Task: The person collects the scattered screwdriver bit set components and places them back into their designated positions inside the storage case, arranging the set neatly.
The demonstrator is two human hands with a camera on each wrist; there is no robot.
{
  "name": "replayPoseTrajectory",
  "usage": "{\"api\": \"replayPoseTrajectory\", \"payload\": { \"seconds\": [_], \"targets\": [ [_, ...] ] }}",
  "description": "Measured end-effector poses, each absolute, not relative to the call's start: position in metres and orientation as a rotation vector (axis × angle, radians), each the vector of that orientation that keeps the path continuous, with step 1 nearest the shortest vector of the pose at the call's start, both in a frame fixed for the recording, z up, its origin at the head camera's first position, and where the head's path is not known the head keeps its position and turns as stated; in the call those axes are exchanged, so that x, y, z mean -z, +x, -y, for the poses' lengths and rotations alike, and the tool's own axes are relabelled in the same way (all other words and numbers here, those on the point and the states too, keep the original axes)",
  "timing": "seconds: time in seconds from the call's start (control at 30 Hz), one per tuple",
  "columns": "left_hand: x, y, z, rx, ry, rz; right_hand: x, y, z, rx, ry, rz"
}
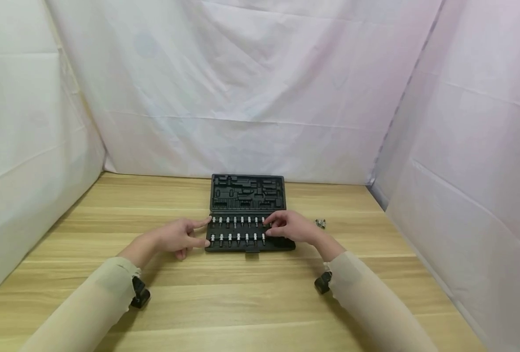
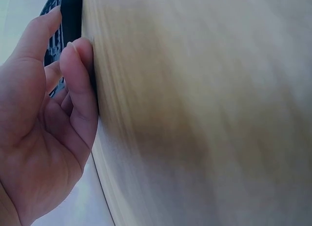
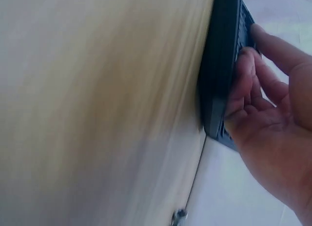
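the wooden tabletop (image 1: 251,298) is seen nearest. farther back on it, a black bit case (image 1: 247,195) lies open, two rows of bits (image 1: 238,230) in its near half. its left edge is touched by the loosely spread left hand (image 1: 176,238); its right end is covered by the right hand (image 1: 292,228), fingers relaxed. loose bits (image 1: 320,224) lie right of the case.

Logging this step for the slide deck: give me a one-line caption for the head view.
Both hands, left hand and right hand, at the open black bit case on the wooden table.
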State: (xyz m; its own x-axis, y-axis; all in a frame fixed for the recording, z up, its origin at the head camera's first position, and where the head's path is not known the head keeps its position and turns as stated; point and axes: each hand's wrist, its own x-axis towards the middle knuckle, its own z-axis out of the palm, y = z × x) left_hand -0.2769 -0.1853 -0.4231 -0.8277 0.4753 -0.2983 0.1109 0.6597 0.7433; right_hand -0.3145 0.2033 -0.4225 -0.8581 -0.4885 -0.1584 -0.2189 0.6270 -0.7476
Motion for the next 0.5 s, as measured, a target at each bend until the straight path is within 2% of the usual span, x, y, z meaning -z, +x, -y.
{"api": "replayPoseTrajectory", "payload": {
  "seconds": [0.3,0.5],
  "targets": [
    [0.424,-0.278,0.185,-1.036,0.467,-2.404,0.42,-0.317,-0.262,1.139,-0.6,-2.673],
    [0.423,-0.277,0.185,-1.04,0.457,-2.403,0.418,-0.324,-0.307,1.046,-0.509,-2.777]
  ]
}}
